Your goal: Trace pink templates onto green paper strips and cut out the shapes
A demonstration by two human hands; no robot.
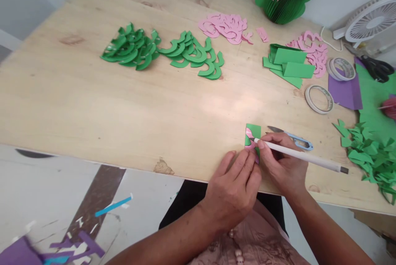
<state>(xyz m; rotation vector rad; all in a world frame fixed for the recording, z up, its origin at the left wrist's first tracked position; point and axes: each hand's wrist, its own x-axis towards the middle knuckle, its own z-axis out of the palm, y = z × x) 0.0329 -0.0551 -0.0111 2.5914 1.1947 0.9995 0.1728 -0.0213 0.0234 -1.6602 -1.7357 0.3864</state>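
Note:
A small piece of green paper (255,130) lies near the table's front edge, with a curved pink paper cut-out (249,133) on top of it. My left hand (233,188) presses both down, its fingers bent and close together over their lower part. In my right hand (283,166) is a slim white pencil (305,156), gripped near its dark point. That point touches the inner edge of the pink cut-out. Just behind my right hand lie small thread snips (300,141) with a light blue handle, partly covered by the hand.
Curved green cut-outs (133,48) lie in heaps at the back left, beside pink ones (225,27). Folded green papers (291,62), tape rolls (319,99), black scissors (378,68) and green scraps (373,153) are on the right. A white fan (373,21) stands behind.

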